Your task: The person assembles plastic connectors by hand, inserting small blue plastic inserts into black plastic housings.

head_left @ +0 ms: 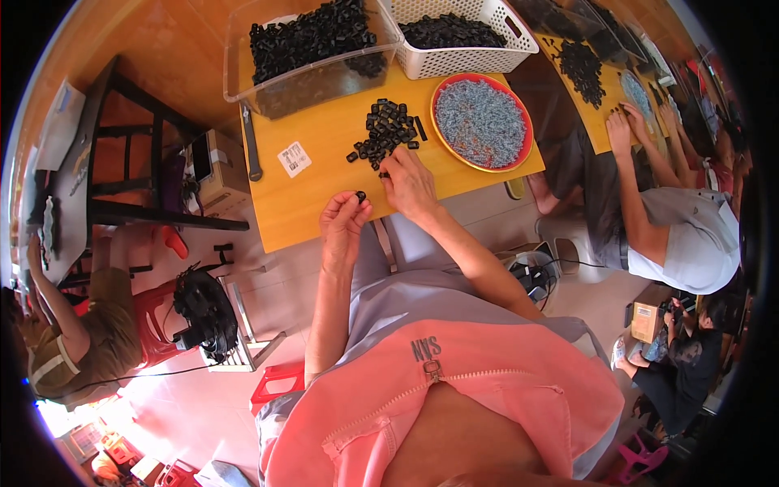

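Note:
My left hand (343,223) pinches a small black plastic part (360,196) between thumb and fingertips, just above the near edge of the yellow table (304,211). My right hand (412,187) reaches to the near side of a loose pile of small black plastic parts (388,123). Its fingers are closed together there; a bit of something dark shows at the fingertips, too small to name. Right of the pile, a round red bowl (530,134) is full of small silvery metal pieces (479,122) that look like screws. A short black strip (420,128) lies between pile and bowl.
A clear plastic bin (280,101) and a white perforated basket (462,63), both holding black parts, stand at the back. A long dark tool (252,146) and a white printed label (294,159) lie at the left. Co-workers sit at both sides, one at another table (596,130).

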Demonstrator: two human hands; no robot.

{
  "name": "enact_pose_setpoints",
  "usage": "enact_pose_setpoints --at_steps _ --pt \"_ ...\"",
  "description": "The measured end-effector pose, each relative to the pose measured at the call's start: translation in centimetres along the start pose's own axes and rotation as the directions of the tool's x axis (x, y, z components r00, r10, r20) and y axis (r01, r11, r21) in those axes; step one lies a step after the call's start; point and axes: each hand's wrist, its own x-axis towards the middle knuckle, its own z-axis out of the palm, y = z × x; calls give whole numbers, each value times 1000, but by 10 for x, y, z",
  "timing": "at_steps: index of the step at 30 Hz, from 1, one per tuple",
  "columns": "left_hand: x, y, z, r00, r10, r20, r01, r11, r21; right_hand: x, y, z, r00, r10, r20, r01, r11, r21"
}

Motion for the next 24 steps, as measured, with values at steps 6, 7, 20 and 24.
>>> enact_pose_setpoints --at_steps 6,7,20,24 --pt "-2 0 0 1000 -5 -4 5 1000 8 -1 4 1 999 -17 44 17 1000 1" --pt "-2 0 1 1000 -7 0 7 1000 7 -1 4 1 998 -22 52 21 1000 15" --pt "-2 -2 4 1000 -24 -6 24 999 37 -10 4 -11 929 271 250 -364 562 743" --pt "-2 -4 10 999 -35 -19 36 997 73 -18 -3 -21 881 269 390 -473 436 766"
